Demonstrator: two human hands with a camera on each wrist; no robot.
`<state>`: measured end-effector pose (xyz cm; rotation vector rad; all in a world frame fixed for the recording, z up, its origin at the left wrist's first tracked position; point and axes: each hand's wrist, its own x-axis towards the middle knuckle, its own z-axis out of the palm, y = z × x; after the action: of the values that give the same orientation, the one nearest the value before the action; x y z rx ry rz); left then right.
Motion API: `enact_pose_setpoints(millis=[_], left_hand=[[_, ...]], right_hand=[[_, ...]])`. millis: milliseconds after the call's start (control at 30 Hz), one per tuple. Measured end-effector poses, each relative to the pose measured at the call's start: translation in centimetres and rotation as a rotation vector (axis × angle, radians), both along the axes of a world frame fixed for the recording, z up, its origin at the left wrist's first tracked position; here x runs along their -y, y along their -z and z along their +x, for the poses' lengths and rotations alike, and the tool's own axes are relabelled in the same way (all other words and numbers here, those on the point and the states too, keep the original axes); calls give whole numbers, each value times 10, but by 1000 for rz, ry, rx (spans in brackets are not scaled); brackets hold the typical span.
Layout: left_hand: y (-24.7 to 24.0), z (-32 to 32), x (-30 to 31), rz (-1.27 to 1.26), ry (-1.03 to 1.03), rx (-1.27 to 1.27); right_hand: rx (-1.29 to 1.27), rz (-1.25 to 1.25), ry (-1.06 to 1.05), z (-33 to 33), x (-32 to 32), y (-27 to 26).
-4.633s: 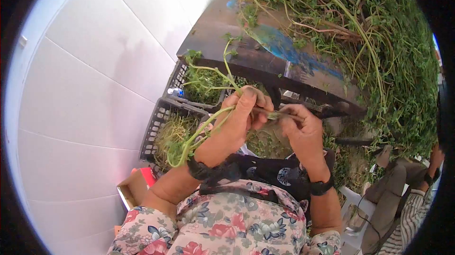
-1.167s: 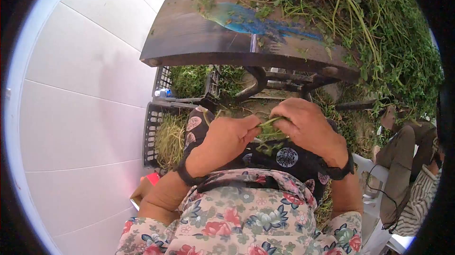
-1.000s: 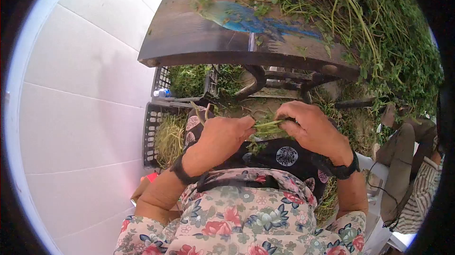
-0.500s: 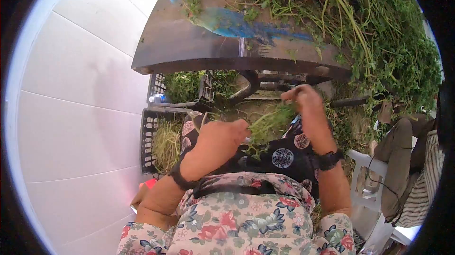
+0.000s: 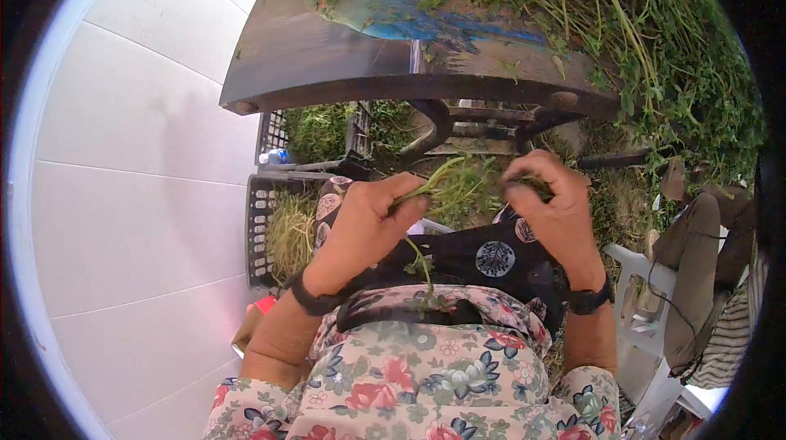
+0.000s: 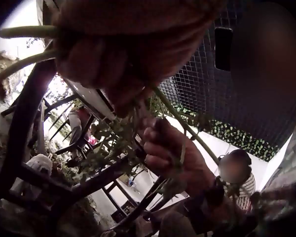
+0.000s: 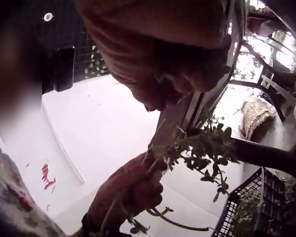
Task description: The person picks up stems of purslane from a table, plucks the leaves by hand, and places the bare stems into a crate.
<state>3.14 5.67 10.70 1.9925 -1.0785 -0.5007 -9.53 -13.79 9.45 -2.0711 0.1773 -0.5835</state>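
Note:
In the head view my left hand point(image 5: 360, 223) grips leafy green stems point(image 5: 446, 186) between thumb and fingers, over the lap. One sprig point(image 5: 422, 264) hangs below that hand. Just to the right, my right hand point(image 5: 561, 203) has its fingers curled with a little bunch of greens point(image 5: 536, 186) pinched by the thumb. Leaf tips from the left hand reach toward it. Cut ends of stems point(image 6: 27, 32) stick out behind the left hand in the left wrist view. In the right wrist view, the leafy tops point(image 7: 207, 148) spread out from the left hand point(image 7: 130, 190).
A dark table point(image 5: 327, 72) stands in front, with a big heap of leafy stems point(image 5: 655, 55) on its right side. Black crates point(image 5: 260, 231) with greens are at left, near a bottle point(image 5: 274, 157). At right are a white chair point(image 5: 643, 293) and another person's leg point(image 5: 688, 264).
Several seconds ago long stems lay across the left forearm; now a shorter leafy bunch is in the left hand. Since half a second ago the right hand has come down with greens in it.

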Motion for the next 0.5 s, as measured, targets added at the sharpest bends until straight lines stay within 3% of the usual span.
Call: enact_pose_setpoints(millis=[200, 433, 500], left_hand=[[5, -2, -1, -85, 47, -69], [-1, 1, -3, -3, -29, 46], [0, 2, -3, -8, -47, -22]], right_hand=[[-102, -2, -87, 18, -3, -11], [11, -121, -41, 14, -16, -10], [60, -140, -42, 12, -16, -3]])
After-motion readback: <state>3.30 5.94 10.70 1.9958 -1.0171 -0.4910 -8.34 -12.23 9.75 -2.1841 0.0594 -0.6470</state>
